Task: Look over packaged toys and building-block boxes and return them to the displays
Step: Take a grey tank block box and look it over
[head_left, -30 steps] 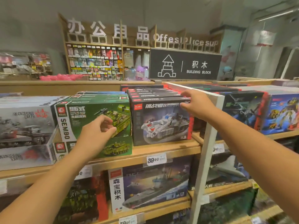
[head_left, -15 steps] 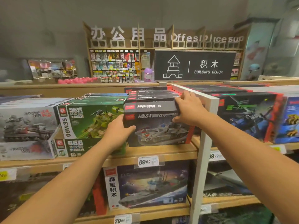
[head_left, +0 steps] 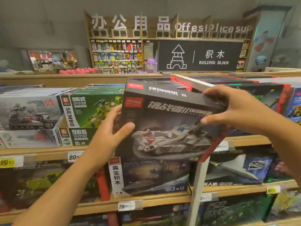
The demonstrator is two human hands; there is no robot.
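Note:
A black building-block box (head_left: 166,121) with a grey-and-white tank picture is held in front of the top shelf, tilted so its right end is lower. My left hand (head_left: 110,132) grips its left edge, thumb across the front. My right hand (head_left: 231,110) grips its upper right corner, fingers over the top and thumb on the front. Behind it lies a stack of matching black boxes (head_left: 162,83).
Green tank boxes (head_left: 91,108) and grey tank boxes (head_left: 31,111) fill the shelf to the left. A white upright divider (head_left: 197,185) stands to the right, with more boxes beyond. A warship box (head_left: 151,175) sits on the wooden shelf (head_left: 48,152) below. A black "Building Block" sign (head_left: 200,56) stands behind.
Both hands closed on the black tank box and pulled it off its stack toward me; it is lifted and tilted now, much closer to the camera.

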